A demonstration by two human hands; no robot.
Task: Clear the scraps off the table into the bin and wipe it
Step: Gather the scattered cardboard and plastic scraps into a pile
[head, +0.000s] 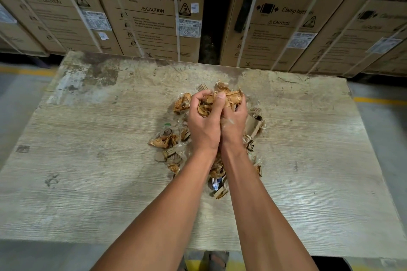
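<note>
A heap of scraps [169, 141], crumpled brown tape, torn cardboard and clear plastic, lies in the middle of the worn wooden table [88, 160]. My left hand [203, 125] and my right hand [234, 121] are pressed side by side over the heap's far part. Both have fingers curled round one bunch of brown tape scraps [233, 98]. More scraps spread out under and between my forearms, down to a bluish bit [215, 185]. No bin or cloth is in view.
Tall strapped cardboard boxes [154, 13] marked as washing machines stand right behind the table's far edge. Grey floor with yellow lines [374, 100] shows on both sides. A foot [217, 259] is visible below the table's near edge.
</note>
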